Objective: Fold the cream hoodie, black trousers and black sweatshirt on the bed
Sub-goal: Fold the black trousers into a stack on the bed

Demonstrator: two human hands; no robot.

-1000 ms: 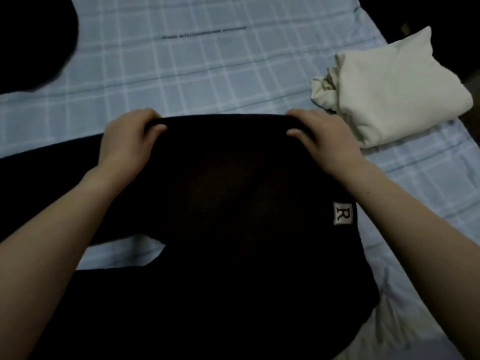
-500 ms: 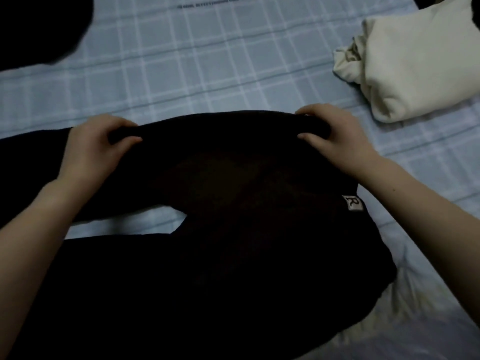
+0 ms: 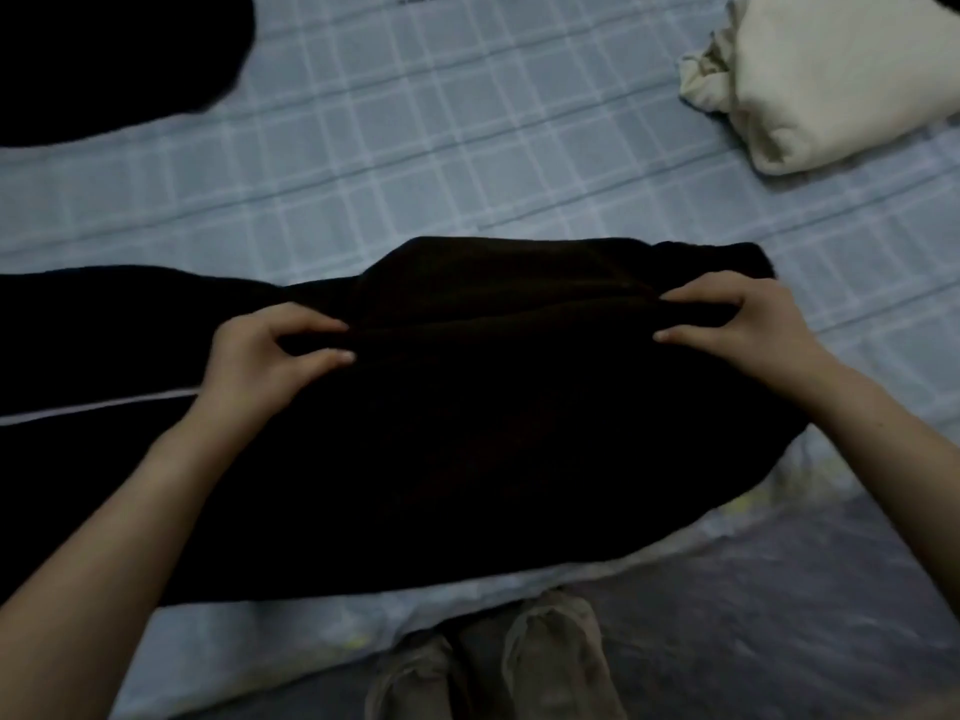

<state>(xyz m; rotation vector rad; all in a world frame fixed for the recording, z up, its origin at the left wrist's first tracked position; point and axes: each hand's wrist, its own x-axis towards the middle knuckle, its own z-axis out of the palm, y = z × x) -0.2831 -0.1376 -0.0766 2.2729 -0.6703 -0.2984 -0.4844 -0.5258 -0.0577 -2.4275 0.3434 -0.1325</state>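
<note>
The left hand [image 3: 260, 350] and right hand [image 3: 753, 324] each pinched a raised fold of the black trousers [image 3: 493, 433], which lay between them on the bed [image 3: 441, 163]. The 2 legs trailed past the left hand. Beyond the right hand lay the folded cream hoodie [image 3: 841, 80], and beyond the left hand the black sweatshirt [image 3: 104, 59].

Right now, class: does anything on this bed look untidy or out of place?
The folded cream hoodie at far right has a crumpled wad of fabric poking from its left end, not tucked in. Nothing else stands out.
</note>
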